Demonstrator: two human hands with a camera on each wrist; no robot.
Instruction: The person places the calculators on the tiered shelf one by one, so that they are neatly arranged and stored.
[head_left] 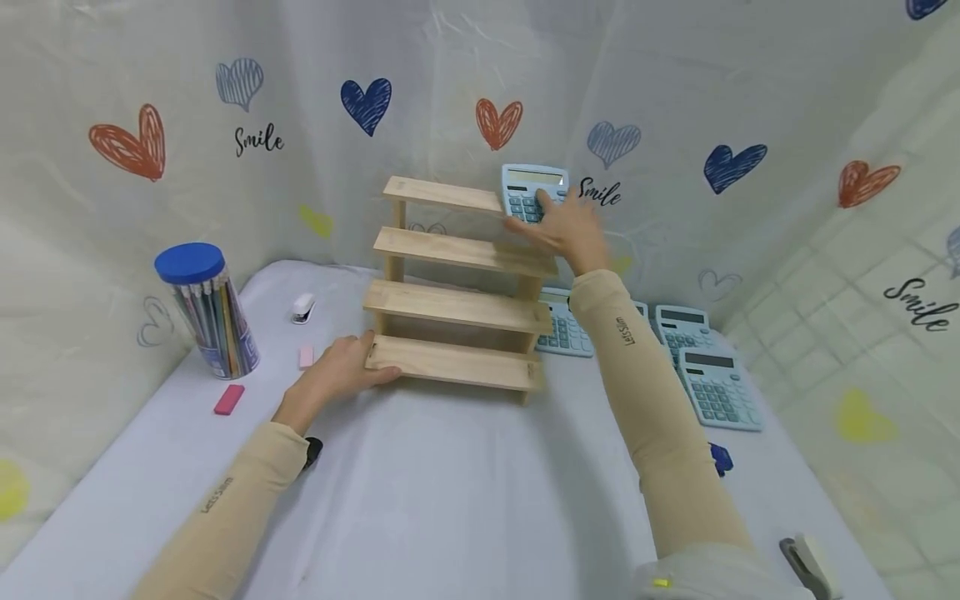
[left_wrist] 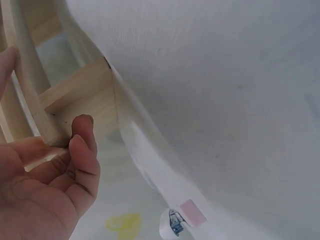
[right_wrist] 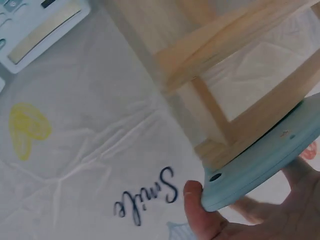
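A small four-tier wooden shelf (head_left: 457, 308) stands at the back of the white-covered table. My left hand (head_left: 337, 367) holds the left end of its lowest tier; in the left wrist view the fingers of that hand (left_wrist: 45, 190) curl against the wood's edge. On the right end of the top tier a light blue calculator (head_left: 534, 177) leans back, its display and keys toward me. My right hand (head_left: 573, 233) grips it, with fingers spread over the keys. In the right wrist view, the calculator's back edge (right_wrist: 260, 170) touches the top board.
More light blue calculators (head_left: 718, 390) lie behind and right of the shelf. A blue-lidded tub of pencils (head_left: 213, 317), pink erasers (head_left: 228, 400) and a small white item (head_left: 303, 308) are on the left. A blue object (head_left: 721, 458) and a grey-white stapler-like tool (head_left: 810, 567) sit right.
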